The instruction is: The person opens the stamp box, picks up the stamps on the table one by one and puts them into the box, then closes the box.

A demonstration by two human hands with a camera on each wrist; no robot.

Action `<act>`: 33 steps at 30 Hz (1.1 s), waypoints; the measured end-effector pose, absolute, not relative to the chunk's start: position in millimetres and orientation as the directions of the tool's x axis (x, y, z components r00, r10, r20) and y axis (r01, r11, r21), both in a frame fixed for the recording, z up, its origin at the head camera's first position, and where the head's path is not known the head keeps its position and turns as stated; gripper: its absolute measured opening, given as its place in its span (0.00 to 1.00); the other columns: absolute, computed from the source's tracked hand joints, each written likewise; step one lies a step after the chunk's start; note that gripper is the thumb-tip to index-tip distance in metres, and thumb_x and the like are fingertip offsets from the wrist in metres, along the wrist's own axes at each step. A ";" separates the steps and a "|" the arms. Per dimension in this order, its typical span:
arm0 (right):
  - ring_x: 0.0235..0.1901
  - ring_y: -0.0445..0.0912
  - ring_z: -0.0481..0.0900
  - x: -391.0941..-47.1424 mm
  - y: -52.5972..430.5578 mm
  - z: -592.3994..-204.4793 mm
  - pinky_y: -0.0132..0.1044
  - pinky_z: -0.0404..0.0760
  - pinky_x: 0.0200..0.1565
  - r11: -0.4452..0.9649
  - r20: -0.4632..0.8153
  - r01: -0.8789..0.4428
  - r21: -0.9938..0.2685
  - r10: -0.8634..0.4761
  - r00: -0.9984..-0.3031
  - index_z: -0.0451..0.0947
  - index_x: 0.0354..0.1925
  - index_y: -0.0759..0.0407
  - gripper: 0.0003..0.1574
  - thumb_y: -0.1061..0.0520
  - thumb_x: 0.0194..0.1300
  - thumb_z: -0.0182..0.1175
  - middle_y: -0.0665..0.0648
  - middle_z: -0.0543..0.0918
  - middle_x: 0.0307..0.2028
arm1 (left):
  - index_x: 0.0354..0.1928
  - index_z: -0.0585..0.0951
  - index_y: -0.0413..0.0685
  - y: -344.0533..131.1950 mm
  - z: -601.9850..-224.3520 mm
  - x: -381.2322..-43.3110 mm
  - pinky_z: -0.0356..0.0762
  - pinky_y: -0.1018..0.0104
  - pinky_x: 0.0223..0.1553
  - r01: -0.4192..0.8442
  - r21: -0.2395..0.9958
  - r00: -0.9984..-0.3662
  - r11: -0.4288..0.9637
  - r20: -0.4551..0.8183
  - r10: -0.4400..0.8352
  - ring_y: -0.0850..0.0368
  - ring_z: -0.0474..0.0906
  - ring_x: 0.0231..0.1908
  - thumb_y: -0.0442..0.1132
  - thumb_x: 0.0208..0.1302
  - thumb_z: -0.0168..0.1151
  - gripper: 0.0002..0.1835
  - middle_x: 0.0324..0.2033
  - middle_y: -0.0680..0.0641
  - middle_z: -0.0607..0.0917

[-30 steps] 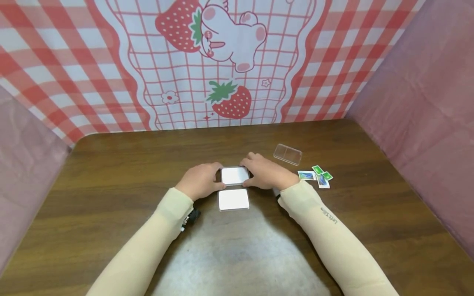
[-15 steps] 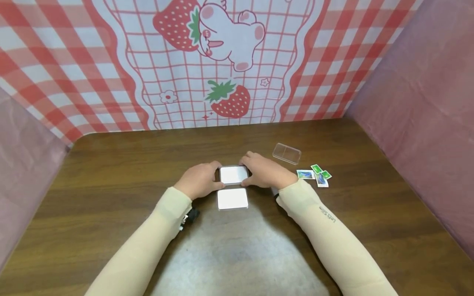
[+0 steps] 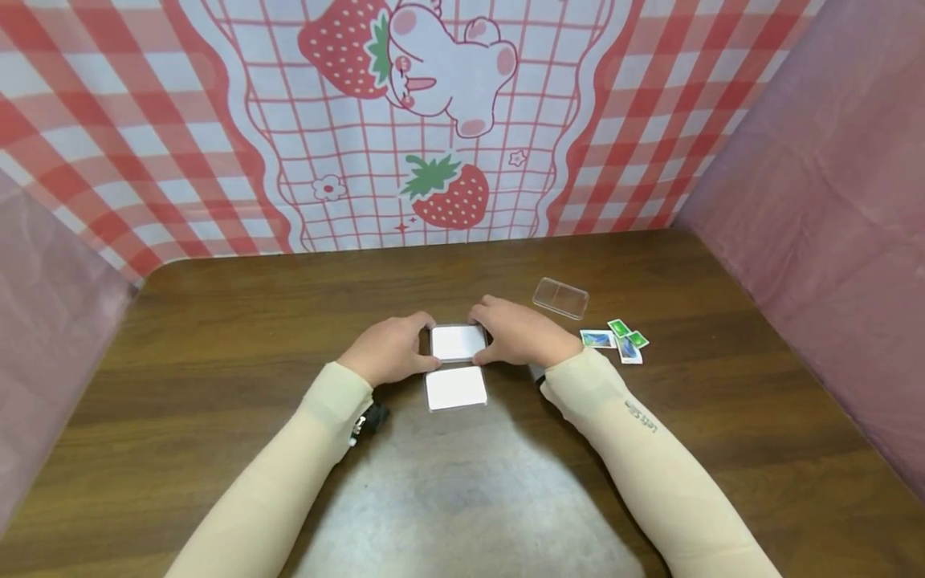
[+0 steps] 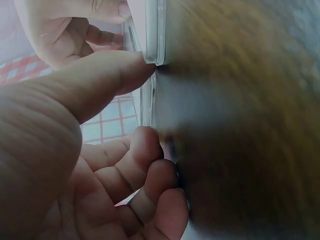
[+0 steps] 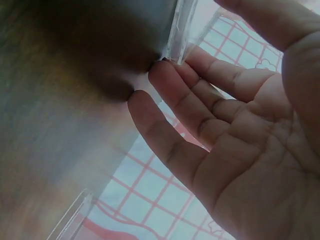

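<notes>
Near the middle of the wooden table (image 3: pixel 238 337), a shallow clear plastic case (image 3: pixel 458 343) with a white face lies flat between both hands. My left hand (image 3: pixel 386 351) pinches its left end, thumb at the near corner and fingers at the far one. The right hand (image 3: pixel 520 331) grips the opposite end in the same way. Just nearer to me lies a second white-faced clear case (image 3: pixel 456 388), close along the first one's front edge. In the left wrist view, the left thumb (image 4: pixel 115 75) presses in where the cases' edges meet. Right fingertips (image 5: pixel 162 72) reach the case's far corner.
A clear two-section tray or lid (image 3: pixel 560 298) lies beyond the right hand. Right of that wrist are two small picture cards (image 3: pixel 596 339) and two small green cards (image 3: pixel 619 328), partly overlapping. A red-checked strawberry cloth (image 3: pixel 448 193) hangs behind the table, pink cloths (image 3: pixel 802 193) at the sides.
Both hands keep their hold on the case, and the things on the table stay in place. Only the head view shifts slightly.
</notes>
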State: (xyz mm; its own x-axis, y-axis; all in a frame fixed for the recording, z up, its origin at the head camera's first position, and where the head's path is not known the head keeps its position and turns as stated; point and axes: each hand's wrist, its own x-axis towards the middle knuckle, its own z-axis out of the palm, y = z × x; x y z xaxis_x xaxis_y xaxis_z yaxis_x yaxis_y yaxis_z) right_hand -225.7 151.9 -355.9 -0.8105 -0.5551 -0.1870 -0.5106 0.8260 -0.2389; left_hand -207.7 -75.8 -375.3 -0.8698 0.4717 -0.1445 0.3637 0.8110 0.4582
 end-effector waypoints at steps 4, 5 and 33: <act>0.43 0.46 0.77 -225.9 152.2 -355.3 0.42 0.79 0.48 0.825 -0.195 -0.505 -0.252 -0.555 -0.809 0.79 0.55 0.60 0.31 0.47 0.61 0.77 0.55 0.77 0.47 | 0.67 0.74 0.46 -75.9 -376.0 -207.9 0.73 0.61 0.32 0.362 0.459 -0.870 0.811 -0.144 0.471 0.56 0.76 0.28 0.53 0.66 0.71 0.33 0.28 0.51 0.81; 0.43 0.46 0.77 -226.0 152.4 -355.6 0.42 0.79 0.48 0.824 -0.193 -0.504 -0.258 -0.555 -0.809 0.79 0.55 0.60 0.31 0.47 0.60 0.77 0.56 0.77 0.47 | 0.67 0.74 0.46 -76.0 -376.2 -207.9 0.73 0.61 0.32 0.361 0.461 -0.870 0.811 -0.145 0.470 0.56 0.76 0.28 0.53 0.66 0.71 0.33 0.28 0.51 0.81; 0.41 0.45 0.77 -229.1 156.3 -358.6 0.42 0.79 0.47 0.821 -0.185 -0.508 -0.260 -0.559 -0.808 0.78 0.53 0.59 0.31 0.46 0.60 0.77 0.54 0.78 0.46 | 0.67 0.75 0.51 -76.1 -374.8 -205.9 0.77 0.54 0.41 0.367 0.438 -0.878 0.821 -0.127 0.461 0.53 0.78 0.34 0.55 0.63 0.73 0.33 0.43 0.48 0.87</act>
State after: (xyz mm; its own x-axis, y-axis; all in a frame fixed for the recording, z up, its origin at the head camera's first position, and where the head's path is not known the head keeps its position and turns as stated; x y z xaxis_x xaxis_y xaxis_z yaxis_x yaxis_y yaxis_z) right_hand -229.1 156.3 -358.6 -0.8085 -0.5586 -0.1853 -0.5077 0.8212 -0.2604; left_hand -205.9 -76.1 -374.8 -0.8784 0.4609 -0.1267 0.3673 0.8205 0.4380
